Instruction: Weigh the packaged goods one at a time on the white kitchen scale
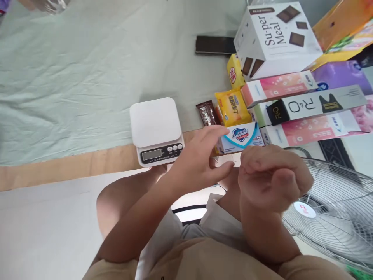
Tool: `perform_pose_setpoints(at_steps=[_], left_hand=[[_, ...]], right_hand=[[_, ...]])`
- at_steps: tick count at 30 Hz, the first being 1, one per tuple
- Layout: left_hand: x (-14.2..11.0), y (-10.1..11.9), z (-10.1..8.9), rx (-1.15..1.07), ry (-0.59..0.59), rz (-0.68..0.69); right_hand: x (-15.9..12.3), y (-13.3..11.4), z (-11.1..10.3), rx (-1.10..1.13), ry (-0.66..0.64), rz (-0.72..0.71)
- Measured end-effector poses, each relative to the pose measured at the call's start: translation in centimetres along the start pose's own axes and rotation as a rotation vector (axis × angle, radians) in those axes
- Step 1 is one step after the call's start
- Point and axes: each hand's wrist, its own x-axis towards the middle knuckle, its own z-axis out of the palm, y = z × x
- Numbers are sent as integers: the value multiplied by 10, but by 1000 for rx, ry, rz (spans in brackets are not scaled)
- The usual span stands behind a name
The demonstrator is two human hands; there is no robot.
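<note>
Starting with my landmark, the white scale [156, 127], and it sits near the table's front edge, its platform bare. Just right of it comes the left hand [201, 157], half open, fingers loosely bent, thumb apart, nothing seen in its grip. The fingertips meet the Safeguard box [241, 137], right of the scale, though I can't tell whether they touch. A careless push there could tip that box over the edge, or jostle the yellow packet [233, 107] behind it. And that wrist is close to the scale; a backward sweep could nudge it. Farther right of the scale, the right hand [274, 177] is curled into a loose fist, contents hidden from me; swinging outward, it could knock the fan [335, 206], rightmost of all.
</note>
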Motion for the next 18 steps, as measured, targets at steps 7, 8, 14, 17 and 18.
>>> perform_pose_setpoints(at_steps=[7,8,14,17,18], left_hand=[[20,-8,32,378,-45,-1],[21,-9,32,379,-45,0],[12,2,19,257,25,-105],[-3,15,0,216,96,-215],[-7,18,-9,207,128,-244]], right_hand=[[13,12,-23,122,49,22],[15,12,-24,133,48,43],[19,3,-26,139,56,27],[8,-3,-28,74,82,23],[3,-5,-27,27,19,62]])
